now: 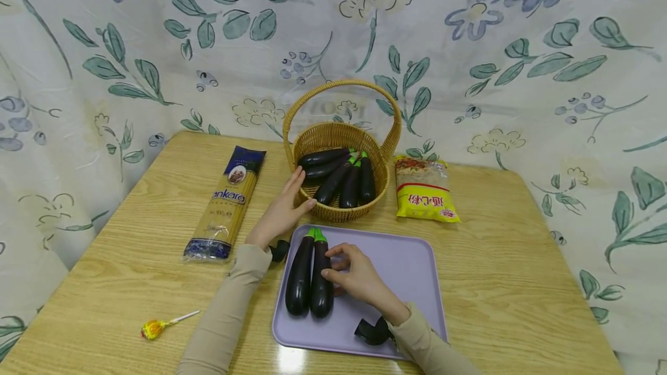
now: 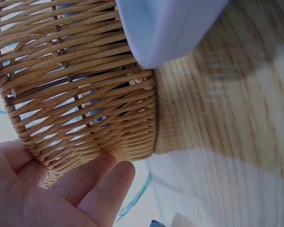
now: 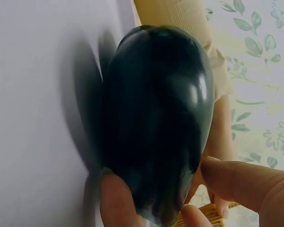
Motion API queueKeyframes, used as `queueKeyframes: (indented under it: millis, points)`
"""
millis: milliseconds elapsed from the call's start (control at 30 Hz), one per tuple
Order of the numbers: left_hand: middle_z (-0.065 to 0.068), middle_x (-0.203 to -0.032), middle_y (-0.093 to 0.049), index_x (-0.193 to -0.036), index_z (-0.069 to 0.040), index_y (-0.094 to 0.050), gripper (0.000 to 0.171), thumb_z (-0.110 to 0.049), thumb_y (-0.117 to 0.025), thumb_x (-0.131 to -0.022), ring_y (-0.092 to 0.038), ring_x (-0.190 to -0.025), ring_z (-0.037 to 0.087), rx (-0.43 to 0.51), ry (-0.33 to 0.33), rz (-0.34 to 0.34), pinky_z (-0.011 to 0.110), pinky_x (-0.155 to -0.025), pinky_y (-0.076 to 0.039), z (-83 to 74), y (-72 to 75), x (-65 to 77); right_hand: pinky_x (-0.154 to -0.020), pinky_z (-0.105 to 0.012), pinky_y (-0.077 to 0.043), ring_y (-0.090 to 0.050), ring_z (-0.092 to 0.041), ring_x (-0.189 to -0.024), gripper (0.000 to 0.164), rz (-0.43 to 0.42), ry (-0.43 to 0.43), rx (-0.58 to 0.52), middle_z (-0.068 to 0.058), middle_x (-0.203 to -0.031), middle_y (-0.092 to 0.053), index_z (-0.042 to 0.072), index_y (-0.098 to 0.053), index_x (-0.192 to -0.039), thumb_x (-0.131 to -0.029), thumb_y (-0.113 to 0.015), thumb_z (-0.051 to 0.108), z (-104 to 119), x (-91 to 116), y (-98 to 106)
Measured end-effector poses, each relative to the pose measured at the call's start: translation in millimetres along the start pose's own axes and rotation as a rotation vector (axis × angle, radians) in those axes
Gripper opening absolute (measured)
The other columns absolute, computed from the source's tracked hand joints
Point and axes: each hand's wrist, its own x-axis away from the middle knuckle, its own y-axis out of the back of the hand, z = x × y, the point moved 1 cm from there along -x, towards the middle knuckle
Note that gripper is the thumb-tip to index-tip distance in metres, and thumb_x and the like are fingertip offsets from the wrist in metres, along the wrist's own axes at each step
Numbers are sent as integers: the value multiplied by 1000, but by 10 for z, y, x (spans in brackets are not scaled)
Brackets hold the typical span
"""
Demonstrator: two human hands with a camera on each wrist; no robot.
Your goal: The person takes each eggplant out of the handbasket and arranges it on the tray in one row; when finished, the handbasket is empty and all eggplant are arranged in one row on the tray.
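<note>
Two dark eggplants with green stems lie side by side on the left part of a lilac tray (image 1: 385, 343). My right hand (image 1: 359, 276) holds the right-hand eggplant (image 1: 321, 291), thumb and fingers on either side of it. In the right wrist view that eggplant (image 3: 156, 113) lies close against the tray. The other eggplant (image 1: 299, 282) is just left of it. My left hand (image 1: 281, 210) rests against the left side of a wicker basket (image 1: 341, 213), its fingers (image 2: 104, 189) straight along the woven wall. Several more eggplants (image 1: 333, 184) lie in the basket.
A pack of spaghetti (image 1: 221, 207) lies left of the basket. Right of it is a yellow bag of pasta (image 1: 424, 190). A lollipop (image 1: 154, 328) lies at the front left. The basket's tall handle (image 1: 341, 83) arches up before a floral curtain (image 1: 495, 74).
</note>
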Motion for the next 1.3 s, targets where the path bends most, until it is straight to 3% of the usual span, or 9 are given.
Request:
queueKeyframes:
  millis: [233, 467, 567, 800, 1000, 1300]
  points:
    - [2, -166, 3, -158, -20, -4, 81, -50, -49, -98, -15, -149, 37, 6, 8, 11, 62, -113, -27, -12, 10, -1, -56, -35, -59, -67, -21, -85, 38, -7, 4, -11, -26, -118, -55, 1, -57, -120, -87, -72, 13, 11, -10, 46]
    - [1, -166, 3, -158, -22, -5, 80, -48, -50, -98, -18, -149, 37, -3, 11, 6, 62, -113, -28, -22, 17, -9, -53, -30, -55, -69, -20, -76, 37, -27, 11, 60, -24, -122, -57, 3, -59, -118, -87, -71, 18, 25, -53, 120]
    - [1, -166, 3, -158, -19, -6, 80, -48, -50, -98, -17, -149, 36, -7, 15, 5, 62, -113, -26, -20, 13, -10, -56, -28, -54, -70, -21, -80, 37, -45, 20, 99, -21, -124, -58, 4, -60, -118, -87, -71, 20, 47, -71, 164]
    - [2, -166, 1, -158, -15, -9, 79, -47, -50, -98, -13, -150, 35, 4, 12, -2, 61, -115, -25, -16, 5, -11, -73, -32, -57, -67, -28, -105, 33, -94, 16, 114, -14, -127, -61, 8, -61, -120, -89, -69, 19, 144, -114, 269]
    - [4, -166, -1, -158, -14, -10, 78, -44, -51, -99, -15, -150, 35, -6, 8, -11, 59, -115, -25, -29, 6, -5, -78, -35, -57, -63, -28, -108, 33, -122, 41, 79, -14, -126, -60, 8, -59, -121, -91, -68, 18, 262, -182, 388]
    - [4, -166, -1, -157, -13, -10, 78, -43, -52, -99, -16, -149, 34, 1, 12, -14, 58, -116, -25, -62, 4, 10, -81, -33, -55, -61, -33, -106, 33, -210, 168, 64, -22, -123, -59, -1, -57, -120, -91, -67, 11, 443, -350, 591]
